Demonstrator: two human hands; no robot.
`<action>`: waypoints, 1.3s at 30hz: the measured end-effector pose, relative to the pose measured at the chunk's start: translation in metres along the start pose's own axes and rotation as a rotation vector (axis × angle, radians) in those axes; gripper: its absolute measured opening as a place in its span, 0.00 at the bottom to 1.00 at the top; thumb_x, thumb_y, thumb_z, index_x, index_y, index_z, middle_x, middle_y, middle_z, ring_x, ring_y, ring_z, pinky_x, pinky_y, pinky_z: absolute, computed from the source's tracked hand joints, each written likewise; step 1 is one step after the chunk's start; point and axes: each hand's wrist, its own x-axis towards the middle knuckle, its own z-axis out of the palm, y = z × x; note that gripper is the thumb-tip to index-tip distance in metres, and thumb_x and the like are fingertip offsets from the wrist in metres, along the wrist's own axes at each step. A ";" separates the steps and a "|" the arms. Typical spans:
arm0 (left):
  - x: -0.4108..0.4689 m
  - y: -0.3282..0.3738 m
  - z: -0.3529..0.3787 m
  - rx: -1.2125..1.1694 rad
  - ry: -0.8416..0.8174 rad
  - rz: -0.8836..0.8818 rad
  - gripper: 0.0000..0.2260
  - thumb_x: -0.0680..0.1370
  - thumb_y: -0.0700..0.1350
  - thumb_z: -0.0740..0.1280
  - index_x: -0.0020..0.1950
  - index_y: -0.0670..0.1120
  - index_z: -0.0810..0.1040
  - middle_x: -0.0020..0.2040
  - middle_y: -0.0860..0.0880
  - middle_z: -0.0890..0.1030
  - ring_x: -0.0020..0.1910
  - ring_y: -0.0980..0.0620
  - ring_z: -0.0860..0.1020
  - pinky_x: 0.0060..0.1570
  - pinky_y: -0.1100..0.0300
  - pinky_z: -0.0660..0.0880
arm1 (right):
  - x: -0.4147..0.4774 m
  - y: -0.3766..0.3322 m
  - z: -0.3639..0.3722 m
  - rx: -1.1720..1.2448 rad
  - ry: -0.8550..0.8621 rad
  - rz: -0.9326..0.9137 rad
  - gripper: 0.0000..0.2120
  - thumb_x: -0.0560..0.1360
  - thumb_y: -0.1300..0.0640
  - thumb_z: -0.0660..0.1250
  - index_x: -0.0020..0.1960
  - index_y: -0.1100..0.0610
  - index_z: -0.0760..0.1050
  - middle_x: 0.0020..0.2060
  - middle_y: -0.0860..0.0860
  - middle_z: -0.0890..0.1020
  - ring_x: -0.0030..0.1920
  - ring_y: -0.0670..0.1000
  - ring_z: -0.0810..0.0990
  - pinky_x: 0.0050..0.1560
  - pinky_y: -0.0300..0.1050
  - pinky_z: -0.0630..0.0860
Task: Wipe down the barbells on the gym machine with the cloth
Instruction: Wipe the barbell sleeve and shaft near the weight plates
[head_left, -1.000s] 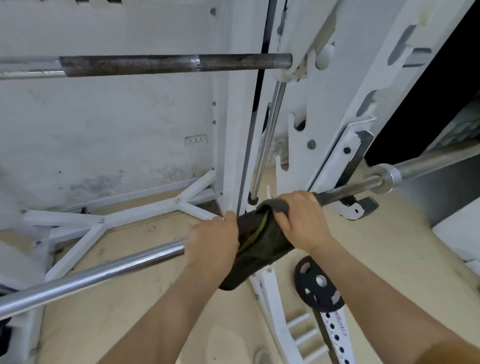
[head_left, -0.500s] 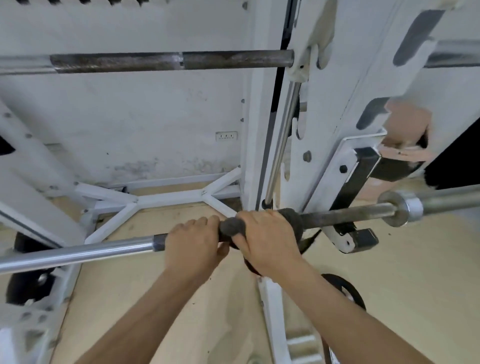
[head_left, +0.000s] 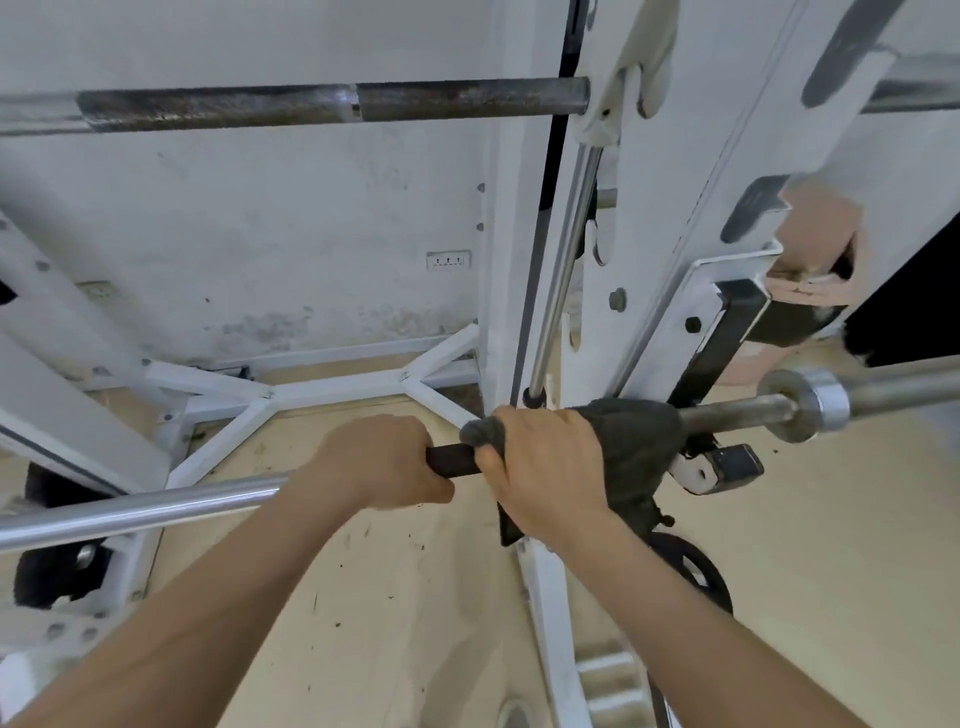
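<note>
the lower barbell (head_left: 156, 506) runs across the view from the low left up toward the right, passing the white gym machine (head_left: 670, 171). the person's left hand (head_left: 382, 462) is wrapped bare around the bar where its dark knurled stretch begins, fingers curled over the top. just to its right, with a short piece of dark bar showing between them, the right hand (head_left: 545, 467) grips the same bar through a dark grey cloth (head_left: 641, 441). the cloth is bunched around the bar; a small fold pokes out past the knuckles on the left and a larger part hangs down on the right, beside a black and white hook (head_left: 732, 462) of the machine. further right the bar carries a shiny collar (head_left: 810, 402).

a second, upper barbell (head_left: 332, 104) lies level high up, dark and rust-flecked, its right end meeting a white holder on the machine. a chrome guide rod (head_left: 563, 260) slants down beside the upright. behind are a stained pale wall with a socket (head_left: 448, 260) and white base struts (head_left: 332, 387) on a tan floor (head_left: 831, 571). a black weight plate (head_left: 719, 584) sits low, just beyond the right forearm.
</note>
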 end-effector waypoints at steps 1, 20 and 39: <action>-0.005 0.002 0.014 0.215 0.257 0.049 0.09 0.69 0.52 0.67 0.36 0.49 0.69 0.31 0.53 0.75 0.30 0.50 0.74 0.31 0.60 0.65 | 0.003 -0.003 0.006 -0.060 -0.011 0.027 0.18 0.75 0.43 0.48 0.42 0.52 0.73 0.30 0.47 0.75 0.30 0.51 0.75 0.38 0.47 0.70; -0.016 -0.018 0.029 0.382 0.628 0.252 0.16 0.66 0.57 0.74 0.41 0.48 0.73 0.28 0.51 0.76 0.25 0.49 0.75 0.24 0.63 0.59 | -0.012 -0.058 0.017 0.205 0.134 0.123 0.12 0.72 0.49 0.56 0.44 0.52 0.77 0.39 0.46 0.82 0.44 0.50 0.78 0.65 0.47 0.63; -0.022 -0.030 0.005 0.125 0.182 0.327 0.13 0.73 0.57 0.65 0.52 0.52 0.70 0.42 0.55 0.75 0.42 0.52 0.76 0.40 0.57 0.72 | -0.026 0.035 -0.023 -0.029 0.074 0.241 0.06 0.73 0.59 0.65 0.48 0.53 0.77 0.43 0.49 0.81 0.48 0.55 0.78 0.51 0.50 0.68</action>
